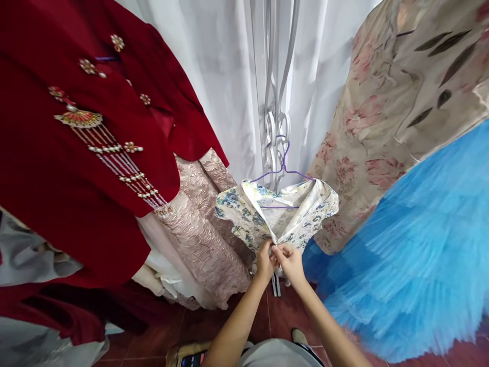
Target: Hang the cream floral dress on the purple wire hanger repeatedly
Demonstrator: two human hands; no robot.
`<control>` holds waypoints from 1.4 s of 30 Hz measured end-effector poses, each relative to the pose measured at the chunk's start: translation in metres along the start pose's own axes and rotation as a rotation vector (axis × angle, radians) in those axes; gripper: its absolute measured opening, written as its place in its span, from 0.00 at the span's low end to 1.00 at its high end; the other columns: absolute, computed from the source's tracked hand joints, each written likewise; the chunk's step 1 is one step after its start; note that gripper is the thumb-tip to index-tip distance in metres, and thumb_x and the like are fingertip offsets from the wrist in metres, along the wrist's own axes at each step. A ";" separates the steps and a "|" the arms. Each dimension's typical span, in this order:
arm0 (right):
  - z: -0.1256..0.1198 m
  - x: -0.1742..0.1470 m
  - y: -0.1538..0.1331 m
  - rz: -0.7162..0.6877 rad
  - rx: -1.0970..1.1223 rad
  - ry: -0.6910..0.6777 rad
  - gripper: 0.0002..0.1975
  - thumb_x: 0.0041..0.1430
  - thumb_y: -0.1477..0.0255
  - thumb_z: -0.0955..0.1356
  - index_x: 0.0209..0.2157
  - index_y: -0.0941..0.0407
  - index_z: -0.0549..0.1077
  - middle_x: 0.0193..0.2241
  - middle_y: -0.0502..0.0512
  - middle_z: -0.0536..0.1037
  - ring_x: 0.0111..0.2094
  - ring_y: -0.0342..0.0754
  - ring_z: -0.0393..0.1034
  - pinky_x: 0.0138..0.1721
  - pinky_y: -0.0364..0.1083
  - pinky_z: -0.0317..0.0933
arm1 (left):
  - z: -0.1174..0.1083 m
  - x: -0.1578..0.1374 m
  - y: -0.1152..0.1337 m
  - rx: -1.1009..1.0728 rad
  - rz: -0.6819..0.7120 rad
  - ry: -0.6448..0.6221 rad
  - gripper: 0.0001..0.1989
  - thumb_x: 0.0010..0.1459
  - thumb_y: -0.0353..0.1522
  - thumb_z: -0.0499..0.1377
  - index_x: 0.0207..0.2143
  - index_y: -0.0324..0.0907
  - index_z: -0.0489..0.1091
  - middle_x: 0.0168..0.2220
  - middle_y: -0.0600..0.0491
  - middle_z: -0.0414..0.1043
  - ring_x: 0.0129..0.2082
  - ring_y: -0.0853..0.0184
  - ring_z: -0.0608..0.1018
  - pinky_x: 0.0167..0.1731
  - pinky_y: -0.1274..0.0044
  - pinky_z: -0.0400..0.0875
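In the middle of the head view, a white blouse with blue and yellow flowers hangs on a purple hanger. The hanger's hook goes over a white metal stand. My left hand pinches the blouse's front at the bottom of its V-shaped neckline. Right beside it, my right hand grips the other front edge, thumb and fingers pressed together. The hands nearly touch each other. A button or other fastening between the fingertips is too small to make out.
A dark red velvet jacket with beaded tassels hangs at left, over a pink brocade skirt. To the right are a beige floral dress and a blue tulle skirt. White curtains hang behind. A phone lies low, near my left forearm.
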State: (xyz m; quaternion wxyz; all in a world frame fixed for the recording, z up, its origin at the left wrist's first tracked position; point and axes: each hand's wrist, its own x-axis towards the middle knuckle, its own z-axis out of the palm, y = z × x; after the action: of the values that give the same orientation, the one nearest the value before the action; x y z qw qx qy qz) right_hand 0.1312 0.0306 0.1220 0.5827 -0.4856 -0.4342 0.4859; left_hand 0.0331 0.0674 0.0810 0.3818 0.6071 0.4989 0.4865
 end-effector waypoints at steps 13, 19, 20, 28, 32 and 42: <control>0.016 0.073 -0.141 -0.229 0.137 0.090 0.18 0.51 0.55 0.74 0.24 0.56 0.76 0.18 0.53 0.79 0.13 0.43 0.65 0.15 0.43 0.55 | -0.001 -0.040 0.025 0.149 0.218 0.124 0.11 0.63 0.33 0.56 0.27 0.42 0.71 0.26 0.52 0.75 0.29 0.66 0.77 0.33 0.77 0.69; 0.017 0.090 -0.173 -0.304 0.108 0.051 0.20 0.53 0.54 0.73 0.25 0.57 0.76 0.20 0.55 0.79 0.15 0.43 0.66 0.17 0.43 0.58 | 0.010 -0.050 0.029 0.145 0.205 0.096 0.12 0.63 0.33 0.56 0.26 0.41 0.70 0.25 0.53 0.72 0.28 0.66 0.75 0.32 0.77 0.68; 0.017 0.092 -0.176 -0.306 0.109 0.052 0.20 0.53 0.54 0.73 0.25 0.58 0.76 0.20 0.55 0.79 0.15 0.43 0.66 0.17 0.42 0.58 | 0.013 -0.053 0.027 0.151 0.207 0.083 0.12 0.63 0.33 0.56 0.26 0.41 0.70 0.25 0.53 0.72 0.28 0.66 0.75 0.32 0.77 0.68; 0.007 0.090 -0.191 -0.312 0.064 0.008 0.20 0.51 0.52 0.73 0.27 0.57 0.75 0.18 0.52 0.78 0.14 0.43 0.66 0.16 0.42 0.57 | -0.007 -0.041 0.043 0.086 0.385 0.105 0.07 0.64 0.33 0.60 0.33 0.41 0.76 0.31 0.50 0.77 0.34 0.63 0.80 0.36 0.73 0.75; 0.003 0.079 -0.188 -0.316 0.038 0.010 0.20 0.51 0.53 0.73 0.26 0.56 0.74 0.15 0.51 0.76 0.14 0.44 0.65 0.16 0.42 0.58 | -0.044 0.028 0.119 0.141 0.703 0.245 0.12 0.68 0.32 0.55 0.50 0.44 0.76 0.47 0.46 0.78 0.50 0.60 0.79 0.47 0.66 0.77; -0.004 0.084 -0.175 -0.401 -0.033 0.022 0.17 0.55 0.57 0.71 0.24 0.56 0.72 0.14 0.48 0.72 0.14 0.41 0.60 0.18 0.41 0.54 | -0.060 0.124 0.211 0.550 0.936 -0.015 0.13 0.72 0.33 0.51 0.37 0.40 0.73 0.35 0.50 0.74 0.37 0.66 0.77 0.40 0.75 0.72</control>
State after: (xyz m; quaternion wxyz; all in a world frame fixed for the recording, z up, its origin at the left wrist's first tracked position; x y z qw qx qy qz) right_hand 0.1732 0.1030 0.2972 0.6644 -0.4041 -0.5239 0.3476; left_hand 0.0280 0.1427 0.3213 -0.0450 0.8454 0.2815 0.4517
